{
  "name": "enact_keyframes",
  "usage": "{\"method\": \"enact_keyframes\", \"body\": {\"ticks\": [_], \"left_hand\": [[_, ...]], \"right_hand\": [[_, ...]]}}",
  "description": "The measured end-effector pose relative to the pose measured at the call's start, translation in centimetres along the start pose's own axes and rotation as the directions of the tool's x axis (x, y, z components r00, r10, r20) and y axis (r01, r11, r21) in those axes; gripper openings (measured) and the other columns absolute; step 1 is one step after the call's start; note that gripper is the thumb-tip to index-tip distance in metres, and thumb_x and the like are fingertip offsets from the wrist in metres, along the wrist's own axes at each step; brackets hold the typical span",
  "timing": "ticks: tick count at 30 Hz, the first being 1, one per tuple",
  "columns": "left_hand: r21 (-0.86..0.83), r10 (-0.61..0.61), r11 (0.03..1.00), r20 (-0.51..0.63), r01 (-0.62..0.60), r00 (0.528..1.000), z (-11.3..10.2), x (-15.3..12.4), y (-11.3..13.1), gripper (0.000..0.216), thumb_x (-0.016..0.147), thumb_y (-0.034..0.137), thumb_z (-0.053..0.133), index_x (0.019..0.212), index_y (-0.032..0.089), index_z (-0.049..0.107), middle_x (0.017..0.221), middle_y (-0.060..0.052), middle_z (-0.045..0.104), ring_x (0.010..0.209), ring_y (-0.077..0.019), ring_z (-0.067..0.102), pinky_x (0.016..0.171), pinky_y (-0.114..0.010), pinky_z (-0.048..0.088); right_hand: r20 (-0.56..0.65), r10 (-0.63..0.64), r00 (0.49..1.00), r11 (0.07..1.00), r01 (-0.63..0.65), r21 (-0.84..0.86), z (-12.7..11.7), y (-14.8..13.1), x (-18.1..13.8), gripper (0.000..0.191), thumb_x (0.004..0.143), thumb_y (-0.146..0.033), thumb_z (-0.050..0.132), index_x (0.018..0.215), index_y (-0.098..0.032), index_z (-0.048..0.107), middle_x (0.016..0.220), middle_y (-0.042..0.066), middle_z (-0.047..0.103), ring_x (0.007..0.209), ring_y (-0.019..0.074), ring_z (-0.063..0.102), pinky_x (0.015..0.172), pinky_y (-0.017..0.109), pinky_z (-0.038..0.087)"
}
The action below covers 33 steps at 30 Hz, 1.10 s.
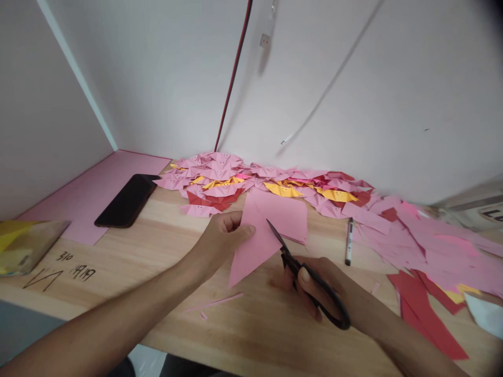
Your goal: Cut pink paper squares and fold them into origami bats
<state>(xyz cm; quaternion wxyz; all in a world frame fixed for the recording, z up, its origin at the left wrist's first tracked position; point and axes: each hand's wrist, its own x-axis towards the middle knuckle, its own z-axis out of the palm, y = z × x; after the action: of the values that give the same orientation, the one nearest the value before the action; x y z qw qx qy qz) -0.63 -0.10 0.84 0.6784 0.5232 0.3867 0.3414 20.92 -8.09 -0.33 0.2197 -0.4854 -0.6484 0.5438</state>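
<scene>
Between thumb and fingers, my left hand (223,238) pinches a sheet of pink paper (255,256) above the table. My right hand (318,283) is closed round the black handles of a pair of scissors (288,256). Their blades point up and left and lie against the right edge of the sheet; whether they cut into it I cannot tell. Just behind is a stack of pink paper (285,209), partly hidden by the held sheet. A thin pink paper strip (214,302) lies on the table below my left hand.
Folded paper shapes (220,170) in pink, yellow and red are heaped along the wall. A black phone (128,201) rests on a pink sheet (88,235) at left. To the right are a marker (349,242), pink scraps (436,251) and red strips (426,319). Cables hang by the wall.
</scene>
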Motion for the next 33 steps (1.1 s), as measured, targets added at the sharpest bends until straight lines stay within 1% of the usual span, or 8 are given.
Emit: {"method": "enact_keyframes", "body": {"ticks": [3, 6, 12, 19, 23, 27, 30, 33], "left_hand": [[-0.001, -0.001, 1.0, -0.003, 0.001, 1.0, -0.04, 0.05, -0.14, 0.02, 0.074, 0.026, 0.062, 0.087, 0.013, 0.069, 0.077, -0.005, 0.065, 0.064, -0.0145, 0.058, 0.057, -0.025, 0.042], [-0.022, 0.005, 1.0, 0.014, -0.004, 1.0, -0.1, 0.12, -0.28, 0.021, 0.075, 0.027, 0.062, 0.089, 0.013, 0.07, 0.079, -0.006, 0.066, 0.065, -0.0149, 0.058, 0.059, -0.025, 0.043], [-0.048, 0.003, 0.999, 0.026, -0.002, 1.0, -0.13, 0.17, -0.4, 0.022, 0.077, 0.027, 0.061, 0.092, 0.014, 0.07, 0.083, -0.007, 0.067, 0.067, -0.0151, 0.059, 0.06, -0.025, 0.043], [-0.083, -0.018, 0.996, 0.041, 0.021, 0.999, -0.22, 0.28, -0.6, 0.023, 0.077, 0.027, 0.062, 0.094, 0.014, 0.07, 0.087, -0.008, 0.069, 0.069, -0.0156, 0.061, 0.06, -0.025, 0.044], [-0.095, -0.016, 0.995, 0.043, 0.02, 0.999, -0.25, 0.36, -0.62, 0.021, 0.076, 0.026, 0.062, 0.092, 0.014, 0.07, 0.085, -0.007, 0.068, 0.067, -0.0142, 0.06, 0.061, -0.025, 0.043], [-0.104, -0.04, 0.993, 0.067, 0.047, 0.997, -0.23, 0.31, -0.7, 0.021, 0.076, 0.026, 0.064, 0.092, 0.014, 0.07, 0.082, -0.006, 0.068, 0.067, -0.0139, 0.06, 0.061, -0.024, 0.043], [-0.104, -0.065, 0.992, 0.101, 0.075, 0.993, -0.15, 0.21, -0.81, 0.022, 0.077, 0.027, 0.063, 0.093, 0.015, 0.07, 0.083, -0.006, 0.068, 0.07, -0.0147, 0.06, 0.064, -0.025, 0.044], [-0.11, -0.066, 0.991, 0.133, 0.081, 0.989, -0.04, 0.15, -0.99, 0.022, 0.079, 0.028, 0.063, 0.094, 0.015, 0.071, 0.085, -0.006, 0.068, 0.07, -0.015, 0.061, 0.067, -0.026, 0.045]], "right_hand": [[-0.04, 0.012, 0.999, 1.0, -0.013, -0.028, 0.05, -0.46, -0.12, 0.053, 0.09, -0.064, 0.034, 0.078, -0.016, 0.055, 0.047, -0.002, 0.05, 0.041, 0.0093, 0.043, 0.042, 0.023, 0.029], [-0.059, 0.041, 0.997, 0.999, -0.043, -0.031, 0.1, -0.54, -0.11, 0.052, 0.09, -0.063, 0.034, 0.072, -0.018, 0.052, 0.043, -0.002, 0.051, 0.037, 0.0096, 0.043, 0.04, 0.023, 0.027], [-0.085, 0.105, 0.991, 0.994, -0.107, -0.022, 0.3, -0.36, 0.06, 0.052, 0.09, -0.061, 0.034, 0.072, -0.018, 0.055, 0.038, -0.002, 0.052, 0.033, 0.0114, 0.046, 0.038, 0.023, 0.029], [-0.085, 0.128, 0.988, 0.992, -0.129, -0.013, 0.46, -0.29, 0.07, 0.053, 0.089, -0.064, 0.035, 0.072, -0.018, 0.055, 0.038, -0.003, 0.052, 0.032, 0.0113, 0.045, 0.036, 0.023, 0.029], [-0.041, 0.066, 0.997, 0.998, -0.066, 0.001, 0.42, -0.29, -0.08, 0.052, 0.091, -0.062, 0.032, 0.079, -0.017, 0.055, 0.042, -0.003, 0.052, 0.035, 0.0099, 0.044, 0.038, 0.022, 0.028], [-0.033, 0.008, 0.999, 1.0, -0.008, -0.017, 0.39, -0.76, -0.33, 0.05, 0.091, -0.061, 0.033, 0.083, -0.017, 0.055, 0.053, -0.002, 0.052, 0.044, 0.01, 0.047, 0.044, 0.022, 0.033], [-0.029, -0.004, 1.0, 0.999, 0.003, -0.042, 0.35, -1.04, -0.42, 0.049, 0.092, -0.06, 0.033, 0.081, -0.017, 0.053, 0.056, -0.001, 0.052, 0.047, 0.0104, 0.047, 0.046, 0.023, 0.035], [-0.045, -0.016, 0.999, 0.999, 0.013, -0.046, 0.34, -1.04, -0.39, 0.048, 0.092, -0.059, 0.033, 0.074, -0.018, 0.05, 0.056, -0.001, 0.051, 0.048, 0.0108, 0.046, 0.047, 0.024, 0.035]]}}
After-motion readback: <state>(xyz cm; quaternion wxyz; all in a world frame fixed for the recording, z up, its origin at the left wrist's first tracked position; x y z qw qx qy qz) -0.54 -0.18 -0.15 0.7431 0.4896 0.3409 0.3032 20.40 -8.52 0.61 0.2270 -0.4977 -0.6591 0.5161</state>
